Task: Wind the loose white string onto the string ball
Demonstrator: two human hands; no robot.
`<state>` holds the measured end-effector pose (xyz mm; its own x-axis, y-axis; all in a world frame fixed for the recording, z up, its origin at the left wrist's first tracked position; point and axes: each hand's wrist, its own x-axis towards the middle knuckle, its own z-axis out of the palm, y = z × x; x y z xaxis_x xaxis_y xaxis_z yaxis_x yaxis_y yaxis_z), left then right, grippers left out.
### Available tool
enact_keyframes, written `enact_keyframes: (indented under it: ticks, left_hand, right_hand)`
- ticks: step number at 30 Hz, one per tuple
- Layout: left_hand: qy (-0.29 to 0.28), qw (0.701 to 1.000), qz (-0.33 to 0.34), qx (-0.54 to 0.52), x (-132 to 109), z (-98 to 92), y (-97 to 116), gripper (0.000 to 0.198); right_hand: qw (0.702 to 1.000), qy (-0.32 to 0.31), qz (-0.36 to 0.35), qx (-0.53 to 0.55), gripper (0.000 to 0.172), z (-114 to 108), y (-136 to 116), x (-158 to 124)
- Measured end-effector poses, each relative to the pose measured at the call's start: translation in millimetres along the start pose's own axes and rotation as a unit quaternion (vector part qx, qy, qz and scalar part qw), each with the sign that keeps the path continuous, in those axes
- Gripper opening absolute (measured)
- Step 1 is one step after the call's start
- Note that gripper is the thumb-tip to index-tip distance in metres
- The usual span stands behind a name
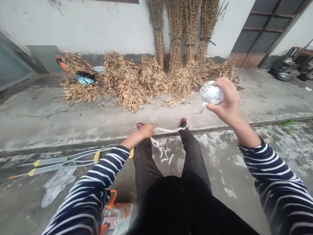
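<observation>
Raised at the right, my right hand grips a ball of white yarn between thumb and fingers. A strand runs from the ball down past my shoe and across to my left hand, low over my other foot. The fingers of that hand are closed on the yarn, slightly blurred. Below it, a loose tail of white yarn dangles in loops between my legs.
Heaps of dry leaves lie along the white wall, where tied bundles of dried stalks lean. Knitting-needle packs, a clear plastic wrapper and a bag with orange handles lie at my left. A concrete step edge crosses before my feet.
</observation>
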<state>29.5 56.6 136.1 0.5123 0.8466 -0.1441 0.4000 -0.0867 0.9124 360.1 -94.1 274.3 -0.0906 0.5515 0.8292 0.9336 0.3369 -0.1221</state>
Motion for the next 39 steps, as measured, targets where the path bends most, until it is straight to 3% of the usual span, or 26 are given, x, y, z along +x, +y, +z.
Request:
enact_keyframes:
  ticks: [3,7,11,13,16,19,25,30,34,36,39]
  left_hand:
    - [-0.006,1.000,0.006,0.002,-7,43.8,-12,0.020]
    - [-0.051,0.980,0.090,-0.172,-12,90.1,27,0.028]
    - [-0.039,0.949,0.084,-0.302,-20,108.3,59,0.032]
    - [-0.047,0.935,0.069,-0.346,-28,108.2,64,0.041]
    - [-0.111,0.907,0.053,-0.402,-40,102.6,70,0.052]
    - [-0.156,0.891,0.040,-0.425,-52,97.6,74,0.051]
    - [-0.153,0.878,0.029,-0.452,-84,90.3,66,0.040]
    - [-0.092,0.880,0.065,-0.462,-105,70.1,73,0.033]
    - [-0.062,0.893,0.097,-0.435,-93,51.4,95,0.026]
    - [-0.039,0.900,0.098,-0.423,-77,44.1,103,0.024]
    - [0.001,0.897,0.092,-0.433,-47,37.0,104,0.029]
  right_hand:
    - [0.999,-0.036,0.015,0.020,0.061,21,-2,-7]
    - [0.997,-0.055,0.022,0.059,0.062,54,-10,-16]
    - [0.994,-0.072,0.029,0.080,0.068,75,-16,-23]
    - [0.993,-0.074,0.031,0.083,0.069,80,-15,-25]
    - [0.993,-0.079,0.033,0.078,0.068,82,-13,-28]
    - [0.994,-0.079,0.031,0.071,0.069,83,-10,-31]
    - [0.993,-0.077,0.038,0.077,0.063,95,7,-53]
    - [0.984,-0.112,0.100,0.100,0.060,115,6,-87]
    - [0.961,-0.205,0.112,0.152,0.061,126,-15,-115]
    - [0.947,-0.245,0.107,0.177,0.060,127,-27,-126]
    - [0.933,-0.258,0.104,0.227,0.057,123,-41,-134]
